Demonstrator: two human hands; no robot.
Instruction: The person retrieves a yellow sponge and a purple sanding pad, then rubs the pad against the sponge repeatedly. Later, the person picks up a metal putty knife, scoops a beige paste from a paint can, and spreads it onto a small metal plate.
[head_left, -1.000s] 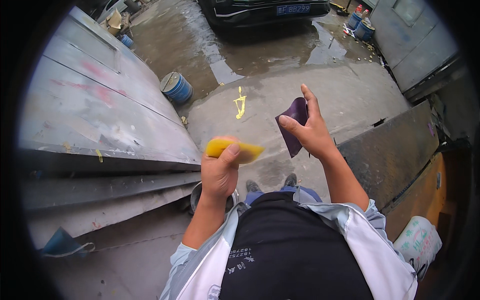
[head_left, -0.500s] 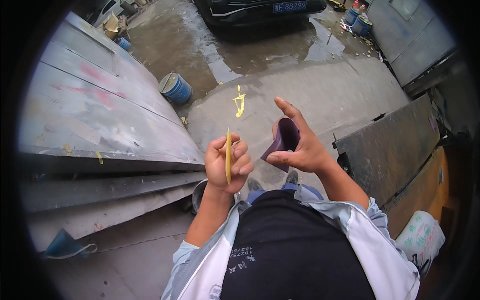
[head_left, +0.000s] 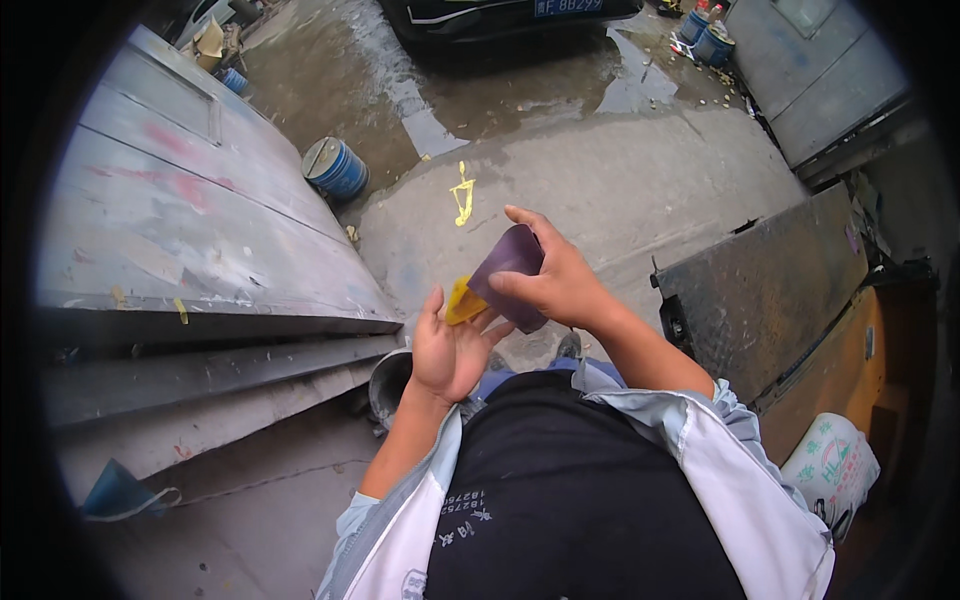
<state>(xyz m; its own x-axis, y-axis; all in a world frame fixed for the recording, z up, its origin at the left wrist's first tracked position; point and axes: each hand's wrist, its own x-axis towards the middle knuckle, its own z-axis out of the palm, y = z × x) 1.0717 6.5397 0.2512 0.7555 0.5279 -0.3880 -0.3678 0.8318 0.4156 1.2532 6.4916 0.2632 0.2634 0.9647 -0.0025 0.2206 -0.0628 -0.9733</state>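
My right hand [head_left: 555, 277] grips a curled sheet of purple sandpaper [head_left: 508, 262], thumb pressed on its near face and forefinger stretched out at the far edge. Just left of it my left hand [head_left: 450, 352] is turned palm up, fingers loosely bent around a thin yellow flat piece [head_left: 460, 300]. The piece's right end meets the sandpaper and is covered by it. Some left fingertips are hidden behind the sheet, so their exact grip does not show.
A grey, paint-smeared panel [head_left: 190, 230] stands on the left, with a blue bucket [head_left: 336, 168] beyond it. Yellow strips [head_left: 462, 197] lie on the concrete. A dark metal panel [head_left: 765, 285] and a white bag [head_left: 830, 460] are at right. A black car [head_left: 500, 20] stands ahead.
My right hand has moved left and turned, bringing the sandpaper against the yellow piece. My left hand has loosened its fingers, and the yellow piece has tilted from edge-on toward flat.
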